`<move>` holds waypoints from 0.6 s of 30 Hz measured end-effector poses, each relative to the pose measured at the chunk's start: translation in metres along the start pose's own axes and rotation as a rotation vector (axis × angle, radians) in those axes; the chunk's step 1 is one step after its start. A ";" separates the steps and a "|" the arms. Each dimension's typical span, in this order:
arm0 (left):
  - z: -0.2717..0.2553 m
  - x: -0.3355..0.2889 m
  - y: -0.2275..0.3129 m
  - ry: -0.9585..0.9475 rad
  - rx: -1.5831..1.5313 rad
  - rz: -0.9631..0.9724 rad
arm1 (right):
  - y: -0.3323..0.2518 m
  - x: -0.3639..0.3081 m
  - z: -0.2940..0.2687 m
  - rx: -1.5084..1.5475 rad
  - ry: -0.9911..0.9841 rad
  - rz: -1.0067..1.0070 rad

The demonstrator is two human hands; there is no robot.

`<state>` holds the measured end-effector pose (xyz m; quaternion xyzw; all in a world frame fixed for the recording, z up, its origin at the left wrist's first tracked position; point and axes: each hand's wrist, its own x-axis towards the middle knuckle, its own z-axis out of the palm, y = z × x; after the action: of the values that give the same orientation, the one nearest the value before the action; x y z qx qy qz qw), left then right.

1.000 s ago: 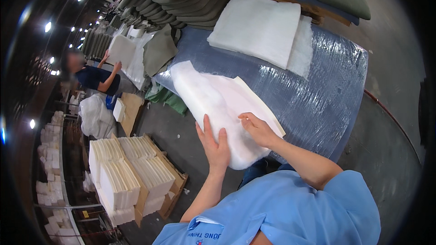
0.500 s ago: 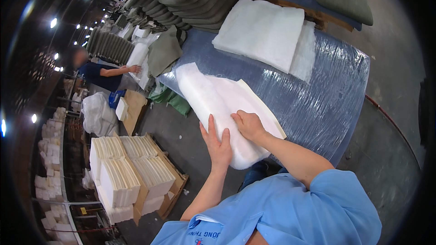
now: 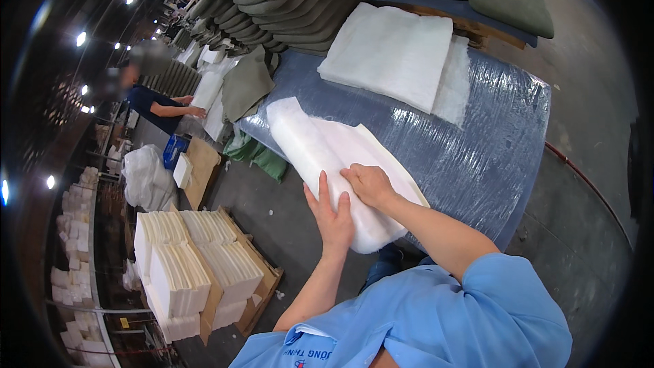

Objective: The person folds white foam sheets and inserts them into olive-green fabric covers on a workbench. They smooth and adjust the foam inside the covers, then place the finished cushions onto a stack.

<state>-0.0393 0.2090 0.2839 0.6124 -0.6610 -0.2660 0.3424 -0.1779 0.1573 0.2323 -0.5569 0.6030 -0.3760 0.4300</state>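
A sheet of fluffy white wadding (image 3: 300, 140) is folded over a flat cream foam pad (image 3: 371, 146) at the near left edge of the wrapped table. My left hand (image 3: 334, 223) rests against the wadding's outer side, fingers stretched and apart. On top, my right hand (image 3: 371, 185) is closed, its curled fingers pinching the wadding close to its edge over the foam. The fingertips of the right hand are partly hidden. Farther back on the table lies a stack of white wadding sheets (image 3: 388, 51), apart from both hands.
The table (image 3: 490, 143) is covered in shiny plastic film. Tall piles of grey-green cushions (image 3: 293, 0) stand behind it. Cream foam pads (image 3: 177, 259) are stacked on a pallet at lower left. A co-worker (image 3: 153, 105) stands at far left. A hose (image 3: 589, 187) runs along the right.
My hands stay in nearly the same place on the wadding, the right one slightly farther left. The view has shifted a little. The co-worker's arms and body have moved.
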 end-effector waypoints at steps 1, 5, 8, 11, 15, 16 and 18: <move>0.000 0.001 -0.001 -0.007 -0.004 -0.007 | 0.003 0.003 0.002 0.014 0.029 0.005; -0.004 0.005 -0.011 0.010 0.018 -0.018 | 0.011 0.017 0.016 0.023 0.067 0.023; -0.002 0.007 -0.004 0.010 -0.006 -0.004 | 0.014 0.033 0.009 0.021 0.102 0.087; -0.004 0.004 -0.002 0.019 -0.016 0.005 | -0.006 0.031 0.003 0.185 0.045 0.230; 0.003 0.005 0.001 0.024 -0.014 0.012 | -0.034 0.034 0.006 -0.006 0.062 0.136; 0.001 0.004 -0.001 0.028 0.010 0.021 | -0.037 0.032 0.007 -0.007 0.029 0.118; 0.000 0.001 -0.003 0.031 0.047 0.037 | -0.032 0.034 0.007 -0.010 0.002 0.087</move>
<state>-0.0377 0.2080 0.2814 0.6122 -0.6728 -0.2344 0.3430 -0.1601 0.1203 0.2560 -0.5319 0.6290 -0.3545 0.4424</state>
